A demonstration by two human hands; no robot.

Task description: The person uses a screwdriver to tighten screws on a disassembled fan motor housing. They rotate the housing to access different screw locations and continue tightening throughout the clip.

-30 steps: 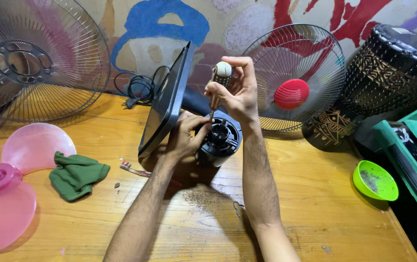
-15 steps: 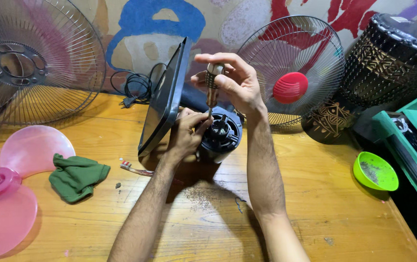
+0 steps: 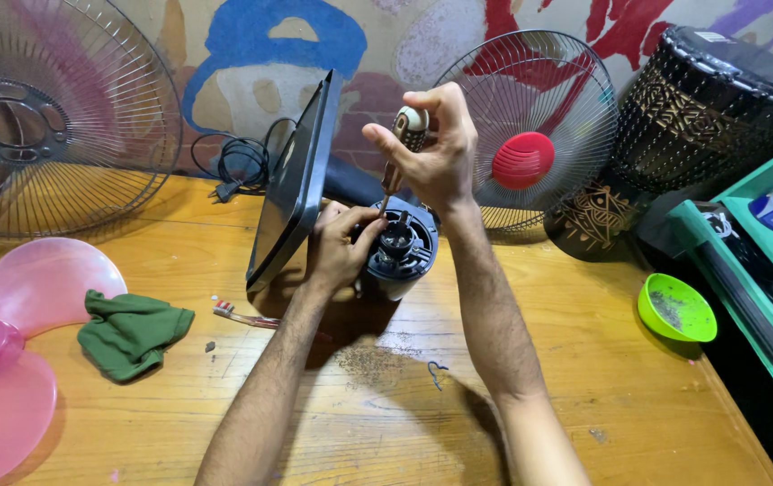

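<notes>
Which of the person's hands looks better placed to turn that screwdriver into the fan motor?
The right hand, probably. It already grips the screwdriver upright by its handle, tip down on the fan motor. The left hand is busy against the motor's side, steadying it on the wooden table.

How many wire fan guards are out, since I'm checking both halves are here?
2. One wire fan guard stands at the table's far left; the other, with a red centre cap, leans behind the right hand. None else shows.

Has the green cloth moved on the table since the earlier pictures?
No. The green cloth lies in the same spot beside the pink fan blade, as before; only the head camera shifted slightly.
</notes>
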